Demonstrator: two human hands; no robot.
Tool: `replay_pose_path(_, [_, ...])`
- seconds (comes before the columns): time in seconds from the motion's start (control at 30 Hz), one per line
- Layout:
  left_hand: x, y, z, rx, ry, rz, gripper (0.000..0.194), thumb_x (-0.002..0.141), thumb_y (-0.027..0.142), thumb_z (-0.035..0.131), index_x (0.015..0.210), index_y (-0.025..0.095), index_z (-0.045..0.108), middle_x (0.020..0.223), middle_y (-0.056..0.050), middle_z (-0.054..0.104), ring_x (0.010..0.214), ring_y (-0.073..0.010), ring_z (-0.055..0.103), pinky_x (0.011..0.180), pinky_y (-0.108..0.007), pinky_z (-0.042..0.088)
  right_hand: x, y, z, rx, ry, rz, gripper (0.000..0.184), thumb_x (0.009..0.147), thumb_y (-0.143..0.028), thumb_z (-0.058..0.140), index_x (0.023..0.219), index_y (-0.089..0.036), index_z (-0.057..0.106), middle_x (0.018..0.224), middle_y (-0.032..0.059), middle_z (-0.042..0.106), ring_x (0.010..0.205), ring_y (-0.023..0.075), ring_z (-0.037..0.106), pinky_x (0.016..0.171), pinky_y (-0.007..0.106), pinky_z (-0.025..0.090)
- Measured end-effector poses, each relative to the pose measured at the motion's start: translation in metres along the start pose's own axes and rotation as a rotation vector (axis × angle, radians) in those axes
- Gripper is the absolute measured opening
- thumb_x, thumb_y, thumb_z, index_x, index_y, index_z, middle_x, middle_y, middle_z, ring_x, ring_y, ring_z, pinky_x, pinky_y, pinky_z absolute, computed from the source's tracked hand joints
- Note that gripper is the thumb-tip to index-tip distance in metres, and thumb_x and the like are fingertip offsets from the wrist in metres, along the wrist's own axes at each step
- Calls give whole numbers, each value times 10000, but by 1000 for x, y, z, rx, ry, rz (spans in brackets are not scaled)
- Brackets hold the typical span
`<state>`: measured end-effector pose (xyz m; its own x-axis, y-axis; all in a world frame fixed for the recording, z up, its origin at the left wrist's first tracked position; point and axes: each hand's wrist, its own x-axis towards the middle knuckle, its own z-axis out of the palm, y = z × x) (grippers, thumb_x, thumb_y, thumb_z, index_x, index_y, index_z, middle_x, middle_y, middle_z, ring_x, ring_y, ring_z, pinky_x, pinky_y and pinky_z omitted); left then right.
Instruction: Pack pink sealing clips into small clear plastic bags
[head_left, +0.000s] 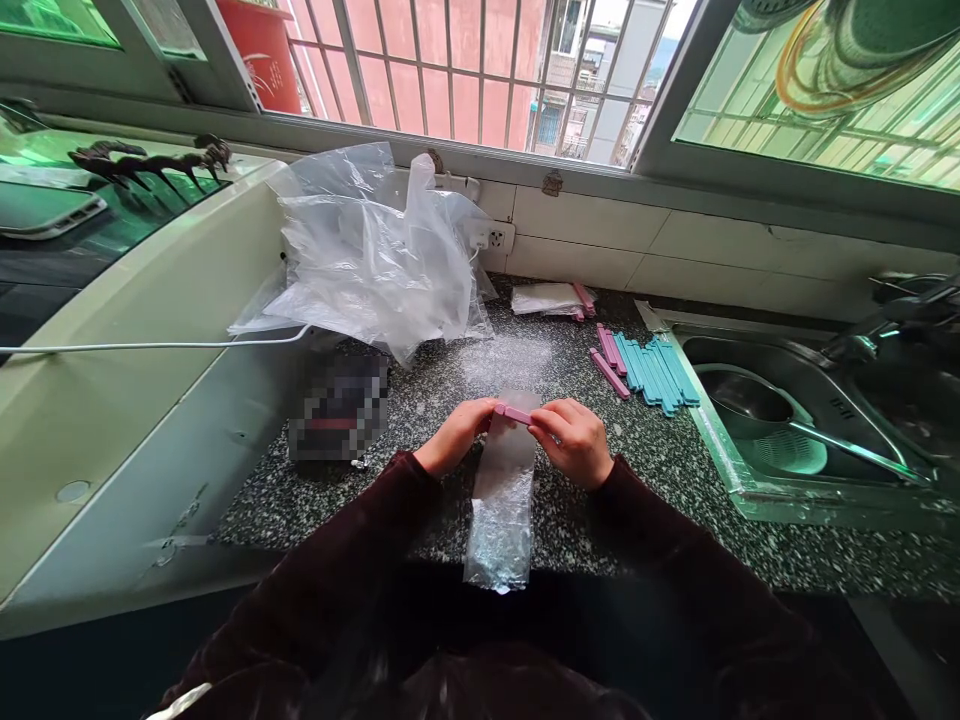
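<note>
A pink bag clip (pixel 514 414) lies across the upper part of a clear plastic bag (pixel 501 500), which hangs down past the counter's front edge. My left hand (pixel 461 432) is closed on the clip's left end and the bag's edge there. At the clip's right end, my right hand (pixel 574 437) pinches it between thumb and fingers. To the right on the counter lie a few loose pink clips (pixel 609 373) beside a row of blue clips (pixel 656 372). Farther back is a flat stack of bags (pixel 547 298) with pink clips at its right end.
A heap of clear plastic bags (pixel 375 250) stands at the back left, near a wall socket (pixel 498 237). A white cable (pixel 157 349) runs in from the left. The sink (pixel 817 480) on the right holds a pan (pixel 739 395). A dark blurred item (pixel 337 405) sits left of my hands.
</note>
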<state>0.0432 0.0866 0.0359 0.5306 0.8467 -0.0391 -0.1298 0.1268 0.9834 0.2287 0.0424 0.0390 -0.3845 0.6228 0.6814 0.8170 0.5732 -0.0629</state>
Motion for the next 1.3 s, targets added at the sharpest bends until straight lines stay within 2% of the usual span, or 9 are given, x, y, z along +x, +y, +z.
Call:
replay_pose_path(0.13, [1,-4,0,-24,-11,14,469,752,538,461,669,104,621,659,-67,616,658,-166,525,674,-296,402,0,0,-1,-1,8,-27,98,845,-223,536,817,-178,619,731,33,633,670,140,507,616,265,398])
replay_pose_path(0.27, [0,-3,1,109,44,37,438,728,541,522,630,120,588,604,-20,561,585,-125,465,609,-262,362,0,1,-1,8,6,-43,97,845,-225,536,814,-175,613,721,35,622,674,143,503,618,266,401])
replay_pose_path(0.5, [1,0,3,233,15,38,466,738,572,472,613,134,569,584,-16,551,556,-117,436,566,-245,330,1,1,-1,29,4,-28,79,853,-213,514,834,-165,575,771,53,608,735,160,513,672,276,432])
replay_pose_path(0.8, [-2,2,8,210,68,82,446,743,574,458,612,151,511,587,-5,525,549,-109,424,543,-240,341,-2,0,2,31,7,42,130,885,-261,465,846,-177,556,762,58,600,735,172,507,670,291,427])
replay_pose_path(1.0, [-4,3,11,155,97,80,435,739,572,480,599,161,470,556,21,472,525,-92,383,524,-232,329,-3,1,5,92,68,19,120,883,-255,464,856,-179,553,759,57,596,719,170,509,659,297,436])
replay_pose_path(1.3, [-4,-2,12,73,133,61,418,726,562,510,623,158,485,578,25,481,547,-95,392,543,-231,337,-1,1,5,90,127,-13,77,863,-222,496,865,-166,550,758,60,606,715,168,511,662,294,444])
